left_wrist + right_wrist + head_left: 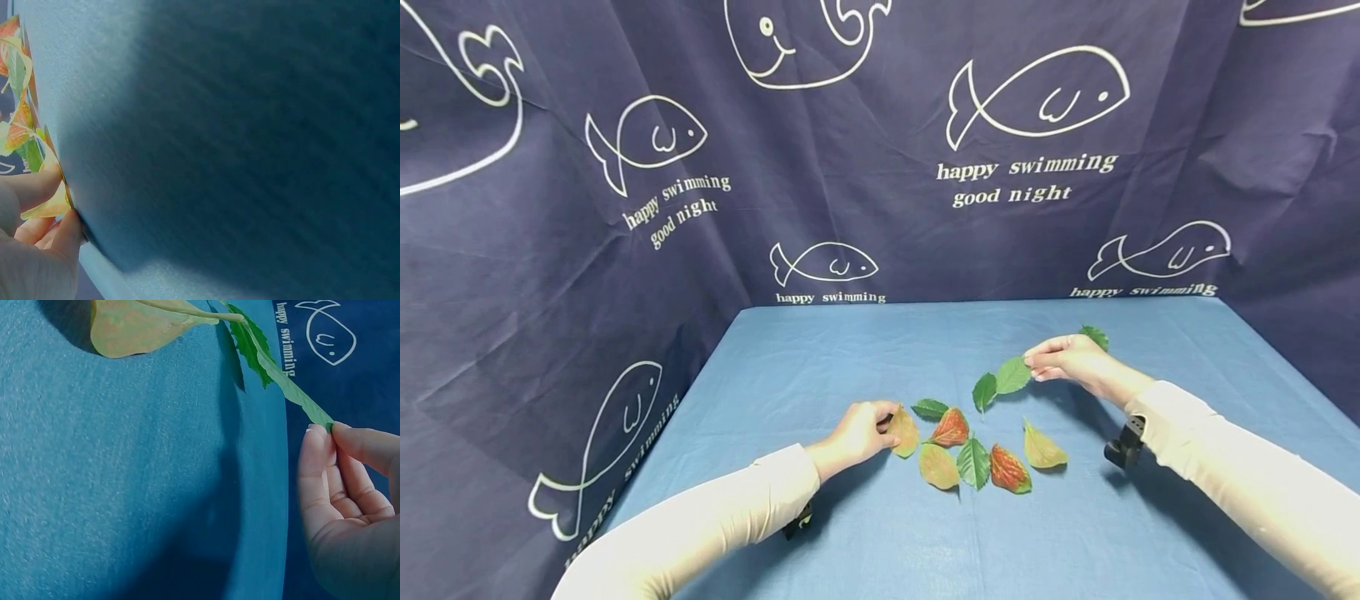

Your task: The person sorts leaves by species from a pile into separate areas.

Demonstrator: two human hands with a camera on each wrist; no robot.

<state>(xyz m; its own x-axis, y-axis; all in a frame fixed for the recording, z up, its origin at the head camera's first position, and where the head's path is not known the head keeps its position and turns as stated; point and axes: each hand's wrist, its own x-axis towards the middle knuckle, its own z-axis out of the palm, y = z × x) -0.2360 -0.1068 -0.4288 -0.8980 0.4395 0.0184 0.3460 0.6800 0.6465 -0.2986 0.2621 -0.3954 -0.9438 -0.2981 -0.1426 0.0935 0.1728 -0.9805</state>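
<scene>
My left hand pinches a yellow-orange leaf by its edge at the left end of a group of leaves. In the left wrist view, thumb and finger grip that leaf close to the cloth. Farther back, my right hand holds a light green leaf between thumb and fingertips. The right wrist view shows this green leaf edge-on, its tip between the fingers. A darker green leaf lies at its left end; whether they touch I cannot tell.
On the blue cloth lie two red leaves, a green leaf, a yellow leaf and another yellow leaf. One small green leaf is behind them; another green leaf sits beyond my right hand. A dark printed curtain stands behind.
</scene>
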